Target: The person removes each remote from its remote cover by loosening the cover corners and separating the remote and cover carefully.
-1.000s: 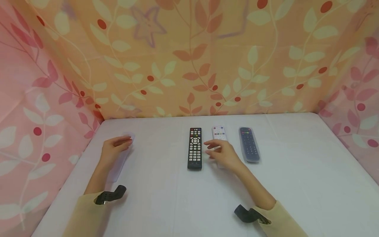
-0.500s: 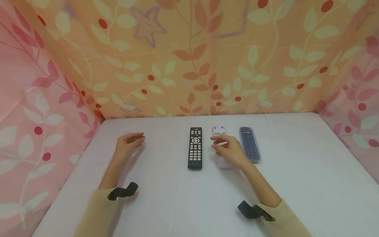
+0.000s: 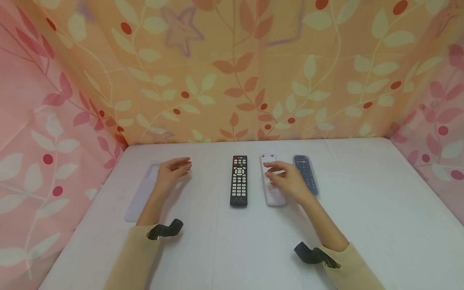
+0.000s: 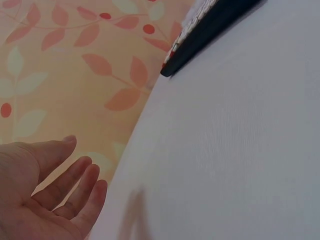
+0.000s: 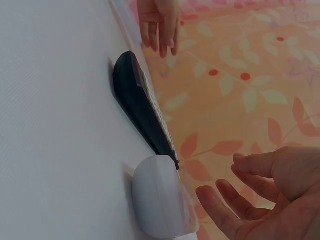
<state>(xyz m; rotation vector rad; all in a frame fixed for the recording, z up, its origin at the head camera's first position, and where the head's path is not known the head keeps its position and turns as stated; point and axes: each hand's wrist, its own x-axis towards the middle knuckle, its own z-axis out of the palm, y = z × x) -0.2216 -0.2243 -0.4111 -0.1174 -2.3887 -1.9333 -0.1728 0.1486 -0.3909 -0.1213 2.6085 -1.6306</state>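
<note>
My left hand [image 3: 169,177] hovers above the table with relaxed fingers and nothing in them, to the right of a pale translucent sleeve-like case [image 3: 139,201]. The forearm hides part of that case. My right hand [image 3: 290,181] floats over the white remote control [image 3: 274,197], its fingers loosely bent and holding nothing. A black remote control [image 3: 239,193] with white buttons lies between the two hands. In the right wrist view the white remote's end [image 5: 157,195] and the black remote [image 5: 137,100] sit apart from my fingers [image 5: 215,200]. A dark grey remote control [image 3: 308,177] is partly behind my right hand.
All these things lie on a white-covered table [image 3: 210,249]. A floral cloth [image 3: 232,80] rises along the table's back edge, with pink cloth at both sides. A black wrist mount [image 3: 166,229] sticks out from each sleeve.
My left hand has moved right, off the pale case, uncovering more of it. The right hand has shifted right and slightly away, from beside the black remote to over the white one.
</note>
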